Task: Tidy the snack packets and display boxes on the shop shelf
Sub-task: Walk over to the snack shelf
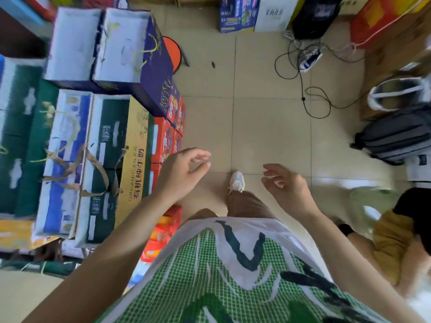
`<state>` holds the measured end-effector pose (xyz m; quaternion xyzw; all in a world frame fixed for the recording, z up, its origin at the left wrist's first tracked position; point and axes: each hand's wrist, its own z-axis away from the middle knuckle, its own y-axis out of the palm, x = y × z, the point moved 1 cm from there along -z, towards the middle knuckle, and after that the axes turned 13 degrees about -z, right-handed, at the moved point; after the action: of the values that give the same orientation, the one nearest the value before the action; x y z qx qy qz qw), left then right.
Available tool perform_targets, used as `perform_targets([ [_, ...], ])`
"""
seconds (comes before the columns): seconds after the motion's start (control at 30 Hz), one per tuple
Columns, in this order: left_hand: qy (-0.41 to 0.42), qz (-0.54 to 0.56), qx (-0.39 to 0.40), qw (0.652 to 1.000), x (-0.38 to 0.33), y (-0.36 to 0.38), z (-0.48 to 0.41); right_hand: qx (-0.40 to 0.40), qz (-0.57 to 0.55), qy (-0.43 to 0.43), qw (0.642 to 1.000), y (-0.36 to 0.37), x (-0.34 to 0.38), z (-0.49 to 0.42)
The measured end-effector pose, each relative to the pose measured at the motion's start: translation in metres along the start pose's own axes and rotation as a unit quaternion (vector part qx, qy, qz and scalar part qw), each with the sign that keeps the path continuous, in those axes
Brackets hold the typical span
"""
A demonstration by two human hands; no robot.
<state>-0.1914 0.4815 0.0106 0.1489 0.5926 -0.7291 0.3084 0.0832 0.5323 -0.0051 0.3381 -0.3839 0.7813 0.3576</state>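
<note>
Display boxes (163, 136), red card at eleven o'clock from my left hand (179, 173), look stiff but crushable, so I'd grip their side edges; it and my right hand (284, 185) hang loosely curled, empty.

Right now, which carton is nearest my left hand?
The red carton, stacked by the aisle right beside your left hand. The gold-sided milk carton and the purple carton lie farther off.
</note>
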Motion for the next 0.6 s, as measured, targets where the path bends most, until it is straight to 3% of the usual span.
perform_targets([
  [0.43,-0.094,0.007,0.004,0.996,0.016,-0.061,-0.146,0.043,0.008,-0.098,0.994,-0.022,0.140,-0.214],
  [0.6,-0.074,0.035,0.002,0.997,0.032,-0.094,-0.238,0.033,0.016,-0.087,0.996,-0.018,0.187,-0.289],
])
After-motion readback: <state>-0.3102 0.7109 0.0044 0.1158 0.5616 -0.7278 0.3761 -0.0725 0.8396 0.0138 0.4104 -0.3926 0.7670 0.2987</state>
